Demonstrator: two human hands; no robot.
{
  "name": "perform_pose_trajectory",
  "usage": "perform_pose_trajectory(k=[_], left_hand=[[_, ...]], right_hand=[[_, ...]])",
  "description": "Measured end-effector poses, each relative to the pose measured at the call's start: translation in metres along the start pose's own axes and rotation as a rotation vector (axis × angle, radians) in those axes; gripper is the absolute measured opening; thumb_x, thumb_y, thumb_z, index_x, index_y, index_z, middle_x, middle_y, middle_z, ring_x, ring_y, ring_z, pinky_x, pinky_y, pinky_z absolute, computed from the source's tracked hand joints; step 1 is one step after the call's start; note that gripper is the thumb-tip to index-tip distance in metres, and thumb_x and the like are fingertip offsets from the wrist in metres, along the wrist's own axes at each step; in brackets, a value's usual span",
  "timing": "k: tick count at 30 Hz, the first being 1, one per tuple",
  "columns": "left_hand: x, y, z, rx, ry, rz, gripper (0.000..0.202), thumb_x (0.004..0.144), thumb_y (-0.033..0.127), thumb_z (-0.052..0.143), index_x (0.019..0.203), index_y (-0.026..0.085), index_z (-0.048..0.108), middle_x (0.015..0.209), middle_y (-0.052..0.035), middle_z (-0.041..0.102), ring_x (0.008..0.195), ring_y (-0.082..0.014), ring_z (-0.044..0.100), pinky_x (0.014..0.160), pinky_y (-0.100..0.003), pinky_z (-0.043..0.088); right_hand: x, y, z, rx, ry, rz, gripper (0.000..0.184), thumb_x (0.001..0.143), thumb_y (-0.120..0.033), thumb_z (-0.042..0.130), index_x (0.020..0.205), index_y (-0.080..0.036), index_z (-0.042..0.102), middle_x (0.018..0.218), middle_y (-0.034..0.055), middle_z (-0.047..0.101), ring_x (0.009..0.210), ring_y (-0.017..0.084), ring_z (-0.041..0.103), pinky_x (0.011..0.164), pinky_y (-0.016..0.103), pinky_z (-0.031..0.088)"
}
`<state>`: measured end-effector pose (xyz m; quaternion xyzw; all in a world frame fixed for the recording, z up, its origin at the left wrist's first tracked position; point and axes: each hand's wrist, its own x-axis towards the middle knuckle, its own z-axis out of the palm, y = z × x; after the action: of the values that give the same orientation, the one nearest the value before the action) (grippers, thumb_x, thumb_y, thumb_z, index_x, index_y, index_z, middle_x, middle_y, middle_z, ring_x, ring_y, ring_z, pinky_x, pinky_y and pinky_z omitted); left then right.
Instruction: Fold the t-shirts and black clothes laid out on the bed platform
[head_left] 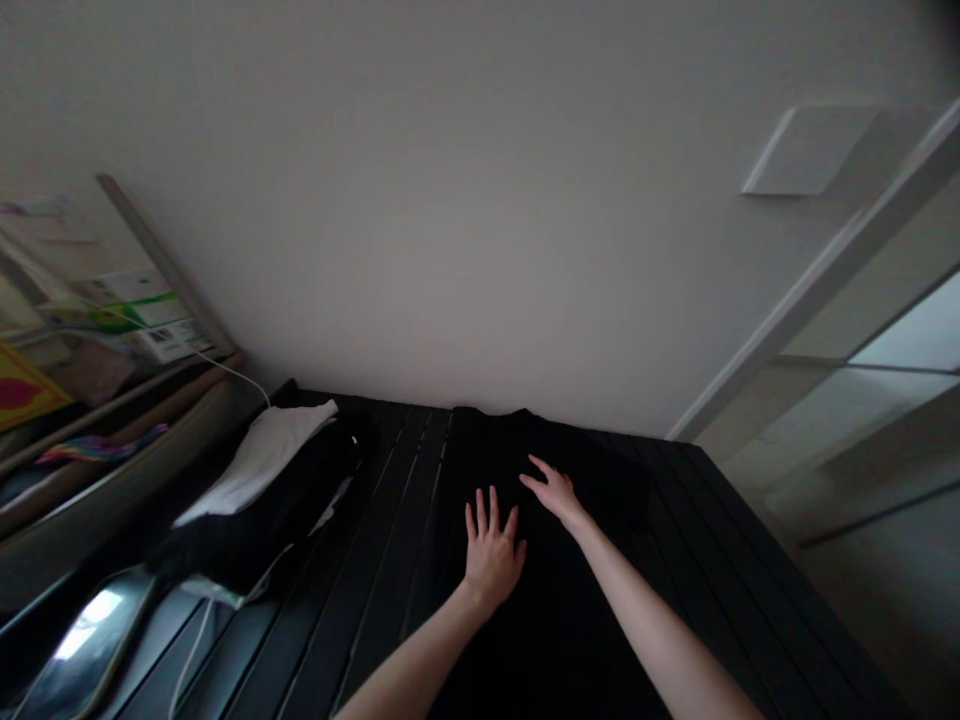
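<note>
A black garment (pixel 555 620) lies spread over the dark slatted table (pixel 375 560), its far edge near the wall. Its exact kind is hard to make out in the dim light. My left hand (pixel 493 553) rests on the cloth, palm down with fingers spread, holding nothing. Farther right and a little higher, my right hand (pixel 553 493) is over the same cloth with its fingers apart and nothing in them. Whether the right palm presses on the fabric, I cannot tell.
Folded black and white clothes (pixel 262 460) are stacked on the table's left. A phone-like glossy slab (pixel 90 640) and a white cable (pixel 187 655) lie at the front left. Shelves with boxes (pixel 161 340) stand left. Behind is a wall (pixel 480 220) with a white switch plate (pixel 810 150).
</note>
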<state>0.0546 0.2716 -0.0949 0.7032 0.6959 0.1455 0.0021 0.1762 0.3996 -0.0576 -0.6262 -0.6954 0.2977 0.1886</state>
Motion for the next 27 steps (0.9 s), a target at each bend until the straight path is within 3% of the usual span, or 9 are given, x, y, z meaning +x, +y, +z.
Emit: perform_pose_trajectory(k=[3,7,11,12,14,16,19,23,27], left_hand=[[-0.001,-0.001,0.004,0.015,0.015,-0.026,0.058,0.090,0.055,0.042,0.139,0.026,0.046,0.155,-0.0126,0.025,0.143,-0.0360,0.016,0.111,-0.062,0.021],[0.004,-0.002,-0.012,0.051,0.076,-0.163,0.059,0.090,0.044,0.043,0.140,0.013,0.043,0.155,-0.0158,0.022,0.144,-0.0356,0.011,0.113,-0.061,0.016],[0.007,0.002,-0.037,0.049,0.166,-0.259,0.064,0.086,0.027,0.045,0.146,0.012,0.031,0.158,-0.0143,0.013,0.144,-0.0374,0.005,0.113,-0.063,0.013],[0.006,0.004,-0.040,0.044,0.164,-0.243,0.068,0.083,0.023,0.047,0.148,0.015,0.028,0.158,-0.0129,0.012,0.144,-0.0373,0.005,0.113,-0.063,0.014],[-0.001,0.009,-0.039,0.031,0.121,-0.192,0.079,0.076,0.015,0.050,0.150,0.021,0.024,0.159,-0.0102,0.010,0.144,-0.0366,0.005,0.112,-0.063,0.017],[-0.014,0.013,-0.031,0.021,0.056,-0.158,0.083,0.070,0.011,0.051,0.148,0.023,0.027,0.158,-0.0102,0.011,0.144,-0.0358,0.007,0.112,-0.061,0.021],[-0.042,0.018,-0.016,0.014,-0.011,-0.159,0.078,0.068,0.011,0.051,0.145,0.017,0.036,0.157,-0.0138,0.015,0.143,-0.0358,0.011,0.112,-0.060,0.024],[-0.088,0.030,-0.008,-0.019,-0.017,-0.143,0.084,0.066,0.012,0.052,0.147,0.017,0.031,0.155,-0.0131,0.023,0.140,-0.0357,0.024,0.110,-0.056,0.032],[-0.143,0.053,-0.001,0.056,0.069,-0.313,0.074,0.072,0.008,0.051,0.142,0.029,0.042,0.140,-0.0079,0.050,0.120,-0.0337,0.055,0.092,-0.048,0.051]], right_hand=[[0.024,-0.026,0.021,0.035,-0.051,-0.011,0.043,0.075,-0.037,0.062,0.116,-0.024,0.064,0.135,0.0119,0.054,0.133,0.036,0.037,0.105,0.062,0.027],[0.038,-0.077,0.022,0.166,-0.093,-0.238,0.049,0.083,-0.035,0.052,0.129,-0.021,0.055,0.139,0.0076,0.052,0.137,0.022,0.034,0.111,0.042,0.028],[0.047,-0.103,-0.001,0.403,0.120,-0.590,0.054,0.087,-0.032,0.045,0.140,-0.024,0.042,0.146,0.0044,0.043,0.137,0.019,0.033,0.114,0.041,0.023],[0.050,-0.101,-0.004,0.430,0.199,-0.630,0.055,0.087,-0.030,0.044,0.141,-0.023,0.041,0.147,0.0057,0.042,0.137,0.020,0.033,0.114,0.043,0.023],[0.056,-0.083,-0.003,0.356,0.268,-0.552,0.057,0.087,-0.027,0.041,0.144,-0.022,0.036,0.150,0.0076,0.037,0.139,0.020,0.029,0.114,0.044,0.022],[0.061,-0.057,0.006,0.204,0.211,-0.380,0.061,0.086,-0.026,0.042,0.146,-0.019,0.033,0.153,0.0108,0.029,0.141,0.022,0.025,0.113,0.044,0.025],[0.056,-0.016,0.024,0.088,0.100,-0.241,0.061,0.080,-0.031,0.055,0.139,-0.019,0.045,0.153,0.0156,0.026,0.138,0.033,0.031,0.107,0.055,0.029],[0.017,0.020,0.042,-0.067,0.143,-0.173,0.060,0.086,-0.042,0.049,0.142,-0.023,0.040,0.156,0.0153,0.019,0.137,0.039,0.027,0.105,0.064,0.023],[-0.044,0.037,0.053,-0.277,0.247,-0.232,0.059,0.092,-0.046,0.036,0.144,-0.018,0.035,0.156,0.0157,0.018,0.139,0.037,0.024,0.108,0.060,0.019]])
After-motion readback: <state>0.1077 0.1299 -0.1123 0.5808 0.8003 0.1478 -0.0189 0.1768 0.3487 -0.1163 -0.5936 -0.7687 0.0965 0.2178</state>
